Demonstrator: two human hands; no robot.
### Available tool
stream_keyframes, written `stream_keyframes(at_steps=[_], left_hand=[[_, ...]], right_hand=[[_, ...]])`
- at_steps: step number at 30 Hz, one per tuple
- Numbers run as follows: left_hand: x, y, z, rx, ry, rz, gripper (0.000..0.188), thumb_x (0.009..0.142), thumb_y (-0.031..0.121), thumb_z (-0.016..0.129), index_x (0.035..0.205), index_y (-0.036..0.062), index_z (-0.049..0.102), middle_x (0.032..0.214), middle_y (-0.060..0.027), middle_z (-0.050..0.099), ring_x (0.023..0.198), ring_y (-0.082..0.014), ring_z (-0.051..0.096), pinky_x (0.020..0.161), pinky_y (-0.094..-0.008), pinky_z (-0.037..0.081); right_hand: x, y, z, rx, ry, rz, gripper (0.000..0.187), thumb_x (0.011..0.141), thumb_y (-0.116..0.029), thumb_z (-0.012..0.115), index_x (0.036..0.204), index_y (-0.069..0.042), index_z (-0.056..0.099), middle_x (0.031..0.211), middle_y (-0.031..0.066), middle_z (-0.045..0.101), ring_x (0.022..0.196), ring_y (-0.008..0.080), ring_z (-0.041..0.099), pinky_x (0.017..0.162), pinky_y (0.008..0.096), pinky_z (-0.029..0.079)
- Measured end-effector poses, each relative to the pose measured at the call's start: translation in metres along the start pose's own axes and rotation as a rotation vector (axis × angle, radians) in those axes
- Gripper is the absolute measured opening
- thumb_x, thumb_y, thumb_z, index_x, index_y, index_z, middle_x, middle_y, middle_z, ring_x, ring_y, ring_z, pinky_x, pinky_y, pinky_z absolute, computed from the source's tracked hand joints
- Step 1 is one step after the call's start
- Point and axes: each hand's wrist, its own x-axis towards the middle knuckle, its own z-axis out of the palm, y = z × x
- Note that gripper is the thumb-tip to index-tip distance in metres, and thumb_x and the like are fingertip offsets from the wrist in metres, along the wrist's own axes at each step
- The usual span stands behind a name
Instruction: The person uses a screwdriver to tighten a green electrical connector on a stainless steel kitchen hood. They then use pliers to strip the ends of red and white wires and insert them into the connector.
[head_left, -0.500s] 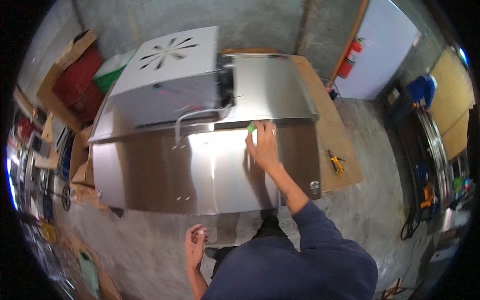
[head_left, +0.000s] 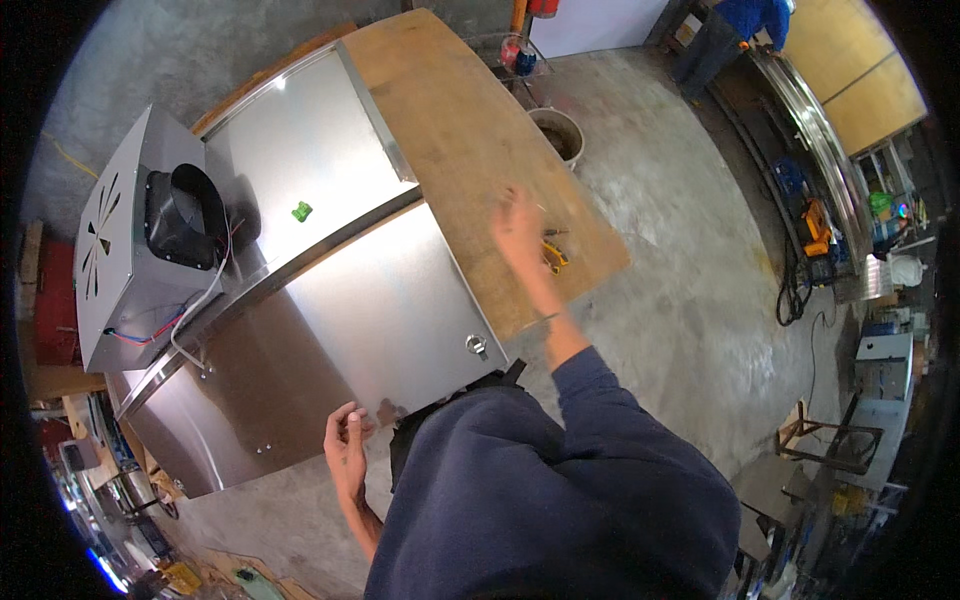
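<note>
My right hand (head_left: 516, 235), smeared by motion, hangs over the brown wooden board (head_left: 440, 130) beside yellow-handled pliers (head_left: 554, 258). How its fingers are set does not show. On the far stainless steel panel (head_left: 310, 130) lies a small green object (head_left: 301, 212), too small to name, with no hand on it. My left hand (head_left: 346, 436) is held near the front edge of the near steel panel (head_left: 380, 290), fingers loosely bent and apart, holding nothing.
A grey metal box (head_left: 125, 280) with a black round outlet (head_left: 185, 215) and loose wires stands on the steel at left. Beyond the board is a bucket (head_left: 558, 137). A person in blue (head_left: 745, 25) is at far right, near long metal parts (head_left: 810, 130).
My right hand has let go of the green object and moved right, off the steel to above the pliers. The view has turned to the right. My left hand stays low at my side.
</note>
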Motion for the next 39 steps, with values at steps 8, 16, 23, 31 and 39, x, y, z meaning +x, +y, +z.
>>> stream_keyframes(at_steps=[8,16,23,31,39], left_hand=[[0.043,0.04,0.005,0.003,0.036,0.055,0.042,0.112,0.032,0.062,0.134,-0.0035,0.066,0.117,-0.014,0.074,0.1,-0.0192,0.07,0.092,-0.0358,0.058],[0.06,0.042,-0.018,-0.042,0.036,0.113,0.038,0.113,0.029,0.061,0.13,-0.0038,0.067,0.116,-0.0142,0.075,0.1,-0.0194,0.071,0.091,-0.0358,0.059],[0.098,0.037,-0.03,0.05,0.001,0.219,0.032,0.112,0.024,0.061,0.128,-0.0024,0.069,0.112,-0.0155,0.077,0.1,-0.0195,0.073,0.09,-0.0366,0.058],[0.23,0.145,-0.016,0.226,0.098,0.838,0.033,0.1,0.007,0.066,0.133,0.0031,0.066,0.128,-0.019,0.068,0.112,-0.0343,0.067,0.099,-0.0462,0.055],[0.329,0.17,-0.008,0.658,-0.308,0.94,0.05,0.091,0.007,0.073,0.141,0.0078,0.066,0.137,-0.0172,0.065,0.122,-0.0382,0.058,0.111,-0.0495,0.047]], right_hand=[[-0.018,0.169,-0.046,-0.458,-0.484,0.011,0.03,0.093,-0.011,0.071,0.122,-0.014,0.076,0.129,0.0138,0.068,0.126,0.0383,0.062,0.1,0.0527,0.054],[0.007,0.138,-0.033,-0.372,-0.374,0.121,0.024,0.098,-0.011,0.068,0.119,0.0,0.069,0.108,0.0223,0.071,0.104,0.0428,0.069,0.091,0.0546,0.054],[0.053,-0.16,-0.013,0.21,-0.213,-0.273,0.04,0.109,-0.013,0.059,0.145,0.002,0.058,0.117,0.0233,0.065,0.103,0.0365,0.065,0.089,0.0461,0.055],[0.06,-0.254,0.083,0.459,-0.304,-0.127,0.034,0.105,-0.01,0.061,0.138,0.0,0.066,0.111,0.0155,0.066,0.088,0.0197,0.065,0.079,0.0347,0.056],[0.05,-0.259,0.099,0.655,-0.395,0.041,0.052,0.105,-0.002,0.06,0.156,-0.002,0.048,0.107,0.0056,0.058,0.09,0.0124,0.064,0.081,0.0269,0.056]])
